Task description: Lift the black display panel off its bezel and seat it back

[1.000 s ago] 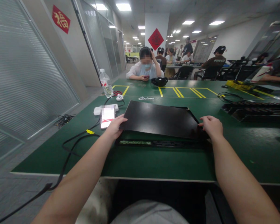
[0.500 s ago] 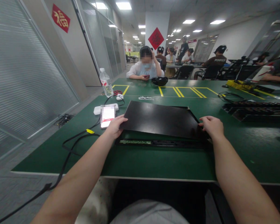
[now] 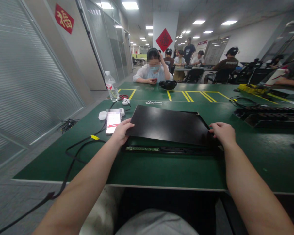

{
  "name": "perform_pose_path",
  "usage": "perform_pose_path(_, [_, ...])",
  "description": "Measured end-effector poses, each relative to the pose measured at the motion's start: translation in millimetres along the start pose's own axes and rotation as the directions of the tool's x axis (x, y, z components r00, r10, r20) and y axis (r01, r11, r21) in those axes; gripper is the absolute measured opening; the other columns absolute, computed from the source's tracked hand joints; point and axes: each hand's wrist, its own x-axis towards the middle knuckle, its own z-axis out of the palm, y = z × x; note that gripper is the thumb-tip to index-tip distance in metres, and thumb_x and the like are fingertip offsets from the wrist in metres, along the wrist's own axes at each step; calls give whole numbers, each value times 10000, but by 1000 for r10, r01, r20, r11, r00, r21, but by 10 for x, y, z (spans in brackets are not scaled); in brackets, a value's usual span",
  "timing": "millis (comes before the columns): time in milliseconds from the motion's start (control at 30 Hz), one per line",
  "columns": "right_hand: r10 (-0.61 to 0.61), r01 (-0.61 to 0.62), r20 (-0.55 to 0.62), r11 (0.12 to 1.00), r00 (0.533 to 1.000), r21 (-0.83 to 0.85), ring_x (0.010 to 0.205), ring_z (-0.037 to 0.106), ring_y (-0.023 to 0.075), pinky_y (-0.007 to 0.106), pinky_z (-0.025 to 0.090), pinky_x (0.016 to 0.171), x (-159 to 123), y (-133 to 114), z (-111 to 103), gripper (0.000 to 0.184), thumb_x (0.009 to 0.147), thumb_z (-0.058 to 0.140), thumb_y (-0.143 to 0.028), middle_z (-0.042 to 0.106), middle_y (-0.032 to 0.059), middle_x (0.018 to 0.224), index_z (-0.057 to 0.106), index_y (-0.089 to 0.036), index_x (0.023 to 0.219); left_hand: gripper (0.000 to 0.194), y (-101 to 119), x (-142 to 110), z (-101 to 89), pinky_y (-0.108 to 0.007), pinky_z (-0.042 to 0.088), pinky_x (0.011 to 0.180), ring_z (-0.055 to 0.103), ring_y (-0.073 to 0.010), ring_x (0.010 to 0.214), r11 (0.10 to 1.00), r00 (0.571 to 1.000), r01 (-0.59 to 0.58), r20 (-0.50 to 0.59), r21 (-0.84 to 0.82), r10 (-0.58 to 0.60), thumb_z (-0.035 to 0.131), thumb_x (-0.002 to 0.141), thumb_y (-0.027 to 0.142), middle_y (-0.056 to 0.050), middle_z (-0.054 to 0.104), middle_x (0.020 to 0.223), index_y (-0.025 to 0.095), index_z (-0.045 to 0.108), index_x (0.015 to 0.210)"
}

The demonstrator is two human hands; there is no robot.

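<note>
A thin, glossy black flat panel (image 3: 166, 125) lies slanted over a shallow black frame (image 3: 186, 150), its left side raised. My left hand (image 3: 122, 132) is closed on the panel's left edge, thumb on top and the other fingers hidden underneath. At the right side, my right hand (image 3: 223, 133) pinches the frame's rim; I cannot tell whether its fingertips also touch the panel. A green circuit strip (image 3: 142, 149) shows along the near side of the frame, below the panel's front edge. Most of the frame's inside is covered by the panel.
Left of the panel are a lit phone (image 3: 113, 122), a white adapter (image 3: 103, 115), a black cable (image 3: 74, 158) and a water bottle (image 3: 111, 86). Black metal parts (image 3: 267, 117) lie at the right. Across the green table (image 3: 169, 174) a person (image 3: 153, 70) sits by a black object (image 3: 168, 85).
Both my hands and the panel stay practically where they were. In the background, a standing person has moved to the left.
</note>
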Motion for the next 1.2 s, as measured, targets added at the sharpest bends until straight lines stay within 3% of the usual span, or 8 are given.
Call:
perform_pose_path(767, [-5,7,25,998,1000,-69,508,629,199,347,468,578,46,21,19,166,788,636,-337,784,45,761,769,-240,810,440,-7,-13,9,-286,534,626,714,-232,745,997,1000,-13,-6,75,13,767,538,125,-46,757,784,160,746,976])
perform_pose_path(1200, [25,-21,51,997,998,-71,542,651,207,359,492,631,50,-2,4,153,790,637,-303,786,38,778,770,-247,840,389,26,-43,50,-296,511,564,668,-220,643,991,996,18,-90,133,-6,714,549,118,-18,714,724,202,673,926])
